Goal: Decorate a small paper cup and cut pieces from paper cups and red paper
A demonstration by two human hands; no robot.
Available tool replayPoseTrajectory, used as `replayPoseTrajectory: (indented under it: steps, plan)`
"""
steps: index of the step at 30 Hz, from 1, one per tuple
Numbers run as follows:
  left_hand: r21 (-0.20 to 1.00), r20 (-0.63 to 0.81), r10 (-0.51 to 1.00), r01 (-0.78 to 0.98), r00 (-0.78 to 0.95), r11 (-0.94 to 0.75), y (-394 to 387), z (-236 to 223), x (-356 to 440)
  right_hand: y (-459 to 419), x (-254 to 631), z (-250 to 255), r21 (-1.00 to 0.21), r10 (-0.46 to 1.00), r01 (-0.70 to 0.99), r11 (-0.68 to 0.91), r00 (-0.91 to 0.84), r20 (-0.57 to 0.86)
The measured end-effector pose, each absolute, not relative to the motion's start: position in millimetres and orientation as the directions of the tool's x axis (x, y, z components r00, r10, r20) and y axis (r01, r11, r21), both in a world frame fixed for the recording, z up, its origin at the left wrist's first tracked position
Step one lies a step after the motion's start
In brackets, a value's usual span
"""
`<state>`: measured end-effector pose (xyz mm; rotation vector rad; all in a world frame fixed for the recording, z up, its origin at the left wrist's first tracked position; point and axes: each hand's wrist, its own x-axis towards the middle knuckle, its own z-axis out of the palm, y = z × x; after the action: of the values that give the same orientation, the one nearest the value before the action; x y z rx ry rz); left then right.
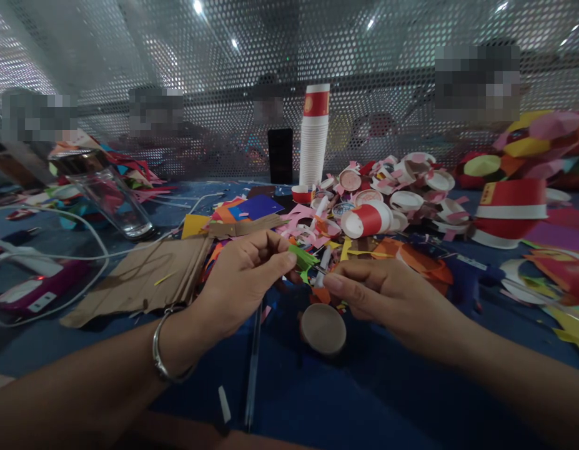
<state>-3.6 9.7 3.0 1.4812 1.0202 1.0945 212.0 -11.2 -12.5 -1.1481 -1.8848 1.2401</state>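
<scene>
One blue table [373,394], perforated wall [214,134]

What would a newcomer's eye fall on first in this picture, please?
Probably the tall stack of paper cups at the back. Then the left hand, pinching green paper at the centre, with the right hand close beside it. Right of the stack lies a heap of cup pieces.
</scene>
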Motion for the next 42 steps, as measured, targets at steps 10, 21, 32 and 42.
replayPoseTrajectory:
  steps: [10,21,32,42]
  plan:
    - [0.984,0.15,0.945,0.048,0.292,-0.172,6.9,5.1,-4.0,-10.3,212.0,-14.4,-0.924,0.894,0.335,0.183,-0.448,0.014]
    - [0.992,0.103,0.949,0.044,0.299,-0.122,3.6,6.8,-1.9,-11.0,211.9,-12.7,-0.935,0.892,0.296,0.197,-0.449,0.047]
    - [0.988,0.147,0.951,0.0,0.271,-0.153,3.7,3.9,-1.6,-12.5,210.9,-10.8,-0.931,0.893,0.307,0.199,-0.448,0.043]
    - [0.99,0.144,0.945,-0.04,0.292,-0.139,4.5,2.3,-2.1,-11.9,209.1,-8.5,-0.938,0.894,0.288,0.193,-0.445,0.047]
